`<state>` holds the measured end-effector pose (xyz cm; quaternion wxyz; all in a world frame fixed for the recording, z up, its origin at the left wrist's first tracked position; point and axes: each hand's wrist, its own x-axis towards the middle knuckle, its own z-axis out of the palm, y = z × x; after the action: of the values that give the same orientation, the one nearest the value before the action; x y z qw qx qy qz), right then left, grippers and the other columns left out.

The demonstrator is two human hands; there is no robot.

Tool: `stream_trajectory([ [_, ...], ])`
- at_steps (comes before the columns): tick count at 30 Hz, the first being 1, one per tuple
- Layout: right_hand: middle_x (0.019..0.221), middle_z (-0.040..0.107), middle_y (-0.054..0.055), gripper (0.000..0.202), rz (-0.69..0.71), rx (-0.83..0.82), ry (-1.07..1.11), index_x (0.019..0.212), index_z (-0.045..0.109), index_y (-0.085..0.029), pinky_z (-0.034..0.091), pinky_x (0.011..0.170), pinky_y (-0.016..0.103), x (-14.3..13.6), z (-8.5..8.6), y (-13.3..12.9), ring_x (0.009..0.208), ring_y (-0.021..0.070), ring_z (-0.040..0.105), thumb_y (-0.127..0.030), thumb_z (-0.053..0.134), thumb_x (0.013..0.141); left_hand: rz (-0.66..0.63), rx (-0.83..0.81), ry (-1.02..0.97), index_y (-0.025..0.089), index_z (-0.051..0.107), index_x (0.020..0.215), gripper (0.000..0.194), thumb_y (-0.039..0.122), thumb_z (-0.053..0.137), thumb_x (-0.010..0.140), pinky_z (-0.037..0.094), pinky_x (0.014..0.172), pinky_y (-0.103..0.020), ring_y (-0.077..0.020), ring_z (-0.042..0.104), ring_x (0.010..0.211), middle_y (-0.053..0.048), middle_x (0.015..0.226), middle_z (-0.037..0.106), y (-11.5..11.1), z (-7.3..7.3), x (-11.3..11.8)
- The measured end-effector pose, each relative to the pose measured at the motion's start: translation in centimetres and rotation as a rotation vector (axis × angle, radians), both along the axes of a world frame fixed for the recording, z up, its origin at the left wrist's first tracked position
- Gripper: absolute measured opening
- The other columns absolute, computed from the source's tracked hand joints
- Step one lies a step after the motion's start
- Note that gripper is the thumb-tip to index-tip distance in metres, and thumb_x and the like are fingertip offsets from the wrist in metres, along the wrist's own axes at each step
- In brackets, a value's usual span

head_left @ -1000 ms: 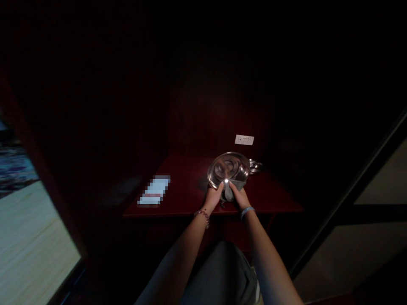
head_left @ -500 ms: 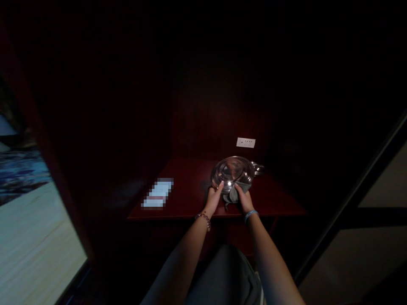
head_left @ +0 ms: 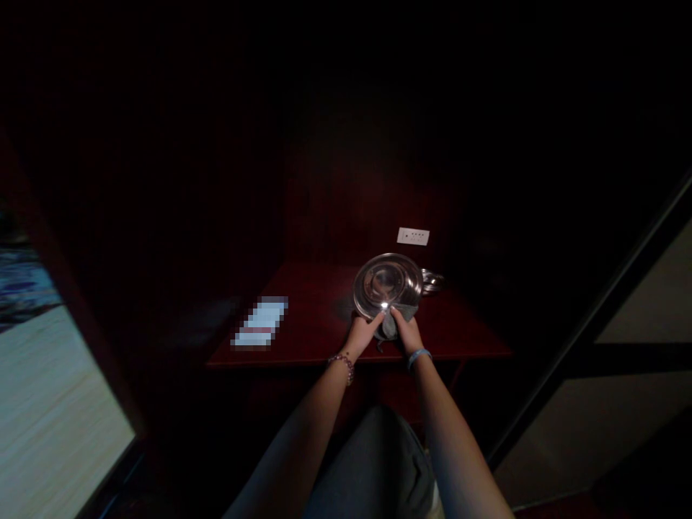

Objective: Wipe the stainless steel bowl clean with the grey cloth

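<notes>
A round, shiny metal plate (head_left: 386, 282) is held up over the dark red desk, its face tilted toward me. My left hand (head_left: 365, 333) grips its near edge, thumb on the face and fingers hidden underneath. Close beside it, my right hand (head_left: 406, 328) is closed on the near right edge with a grey cloth (head_left: 389, 328) between hand and metal. Part of the cloth hangs below the rim. Behind the plate on the right, more shiny metalware (head_left: 432, 281) rests on the desk, partly hidden.
The red desktop (head_left: 308, 339) has a blurred-out pale rectangle (head_left: 261, 323) lying on its left side. A white power socket (head_left: 414, 236) is set in the back wall. Dark panels flank the desk, and a pale wooden surface (head_left: 59, 411) shows at lower left.
The plate has tipped to face me more, and my thumbs have come closer together at its near edge. The whole view has shifted slightly.
</notes>
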<state>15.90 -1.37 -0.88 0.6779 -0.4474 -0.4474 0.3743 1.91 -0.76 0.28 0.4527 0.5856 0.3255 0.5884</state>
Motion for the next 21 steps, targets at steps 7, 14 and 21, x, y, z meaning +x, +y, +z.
stream_trajectory([
  [7,0.114,0.073,0.007,0.051,0.045,0.006,0.033,0.109,0.071,-0.018,0.049,0.101,0.036,-0.2,0.1,-0.2,0.108,0.0237,0.067,-0.050,0.074,0.070,0.118,-0.119,-0.146,0.011,0.071,0.098,0.037,0.040,0.071,0.077,0.045,0.103,-0.038,-0.0252,0.066,0.109,-0.015,0.108,0.074,-0.1,0.4,-0.1],
  [14,0.116,0.072,0.006,0.054,0.075,-0.007,0.051,0.113,0.069,-0.018,0.046,0.105,0.038,-0.2,0.5,-0.3,0.112,0.0247,0.066,-0.051,0.074,0.071,0.210,-0.096,-0.322,0.015,0.066,0.117,0.039,0.040,0.055,0.090,0.039,0.110,-0.033,-0.0211,0.057,0.124,-0.011,0.130,0.064,-0.3,1.2,-0.5],
  [21,0.119,0.071,0.006,0.050,0.022,-0.009,0.006,0.114,0.069,-0.020,0.045,0.106,0.039,0.1,-0.4,0.3,0.114,0.0243,0.064,-0.049,0.070,0.074,0.142,-0.139,-0.308,0.014,0.066,0.118,0.040,0.038,0.062,0.087,0.043,0.106,-0.034,-0.0219,0.060,0.120,-0.011,0.127,0.067,-0.7,1.3,-0.4],
])
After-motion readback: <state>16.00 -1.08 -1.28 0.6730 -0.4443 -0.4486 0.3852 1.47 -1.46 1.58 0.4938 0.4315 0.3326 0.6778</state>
